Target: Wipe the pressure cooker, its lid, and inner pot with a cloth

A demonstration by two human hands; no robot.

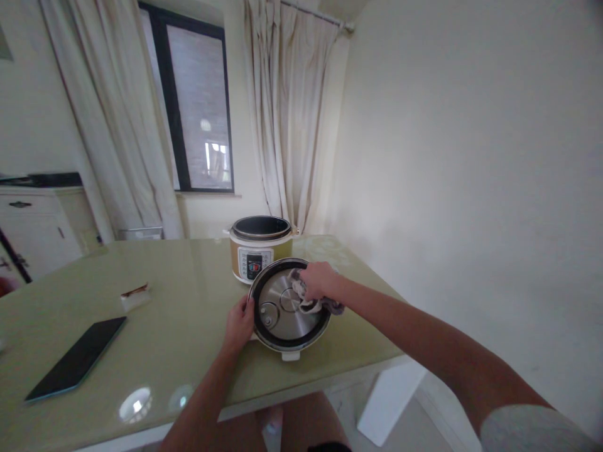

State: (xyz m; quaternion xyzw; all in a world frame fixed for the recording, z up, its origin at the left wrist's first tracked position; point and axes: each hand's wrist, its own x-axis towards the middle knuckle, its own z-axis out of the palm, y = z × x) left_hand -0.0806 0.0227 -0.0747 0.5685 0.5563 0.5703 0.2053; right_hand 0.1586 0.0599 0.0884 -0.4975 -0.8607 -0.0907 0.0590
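The pressure-cooker lid [288, 328] is in front of the electric pressure cooker [281, 250], over the near part of the glass-topped bench [183, 295]. Its metal inner face is turned up towards the wearer at a tilt. Whether its lower edge touches the bench cannot be told from here.

The left hand [239, 323] has its fingers curled round the lid's left rim, opened only as wide as the edge; those behind it are hidden. The right hand [319, 280] has its fingers closed over a bunched cloth [333, 306], pressed to the upper right of the metal face.

The lid looks stiff and fairly heavy for its breadth, so a hold on one side probably lets it tip or swing under pressure. The brushed metal is likely slippery, especially if damp, and gives little to pinch. The outer rim seems the surest grip, ideally at two opposite sides; the pale tab [291, 356] at the near edge could serve as a stop or second hold. The dark sealing ring [293, 344] is probably soft and could be tugged loose, and the valve fitting [269, 316] looks the most delicate part, best not gripped. The cloth is limp and folds readily under the fingers.
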